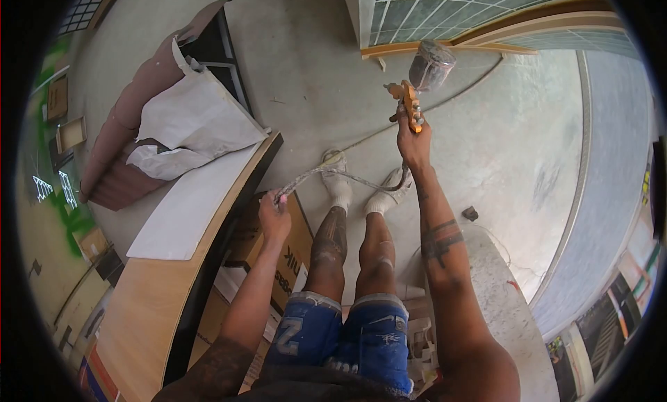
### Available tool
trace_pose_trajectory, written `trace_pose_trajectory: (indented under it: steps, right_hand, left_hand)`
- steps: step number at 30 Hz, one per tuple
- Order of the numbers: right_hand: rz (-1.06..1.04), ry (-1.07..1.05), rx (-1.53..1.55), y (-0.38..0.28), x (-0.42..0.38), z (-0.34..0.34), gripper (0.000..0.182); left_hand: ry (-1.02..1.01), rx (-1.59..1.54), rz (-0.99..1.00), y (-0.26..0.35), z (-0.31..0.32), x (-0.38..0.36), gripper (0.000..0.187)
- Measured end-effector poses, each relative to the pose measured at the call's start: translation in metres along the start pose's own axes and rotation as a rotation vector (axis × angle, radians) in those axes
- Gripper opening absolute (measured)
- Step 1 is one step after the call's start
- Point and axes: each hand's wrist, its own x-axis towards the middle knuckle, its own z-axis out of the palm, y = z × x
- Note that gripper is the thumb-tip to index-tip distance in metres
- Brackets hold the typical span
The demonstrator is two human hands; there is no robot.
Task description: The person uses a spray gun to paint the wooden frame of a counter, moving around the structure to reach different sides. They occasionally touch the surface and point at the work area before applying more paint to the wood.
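My right hand (415, 144) is closed round the handle of an orange spray gun (411, 109), held out in front of me above the floor. A paint-smeared cup (432, 67) sits at the gun's far end. From the gun a dirty hose (306, 173) sags across my shoes and runs to my left hand (276, 218), whose fingers are wrapped round it. More of the hose trails over the floor toward the upper right.
Wood-framed panels (417, 17) with a white grid stand at the top. At left, a wooden bench (156, 298) carries a white sheet (187, 211), with crumpled paper (184, 124) beyond. Below it is a cardboard box (288, 253). A small dark lump (470, 213) lies at right.
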Motion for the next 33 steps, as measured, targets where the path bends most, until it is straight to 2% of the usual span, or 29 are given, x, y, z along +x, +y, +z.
trace_pose_trajectory:
  steps: [2,8,11,14,20,23,29,33]
  right_hand:
    - [-0.08,0.068,0.046,0.0,0.001,0.007,0.034]
    - [-0.124,0.23,0.028,0.002,0.008,-0.012,0.034]
    - [-0.139,0.324,0.018,0.001,0.015,-0.028,0.033]
    - [-0.119,0.411,-0.008,-0.004,0.019,-0.044,0.029]
    - [-0.094,0.534,-0.016,-0.01,0.026,-0.066,0.029]
    - [-0.159,0.596,-0.109,-0.008,0.02,-0.064,0.031]
    - [-0.138,0.57,-0.242,0.002,0.019,-0.058,0.035]
    - [-0.125,0.523,-0.35,-0.008,0.025,-0.059,0.029]
  left_hand:
    - [-0.003,-0.015,-0.009,0.001,-0.001,0.001,0.021]
    - [-0.049,-0.01,-0.039,0.01,-0.005,0.001,0.027]
    - [-0.024,0.02,0.01,0.002,0.004,0.003,0.027]
    - [-0.086,-0.051,-0.07,0.022,-0.001,0.005,0.028]
    - [-0.098,-0.023,0.005,0.029,0.003,0.01,0.03]
    - [-0.109,-0.024,0.014,0.027,0.006,0.012,0.031]
    - [-0.096,-0.021,0.108,0.052,0.014,0.01,0.022]
    - [-0.105,-0.072,0.181,0.058,0.025,0.015,0.024]
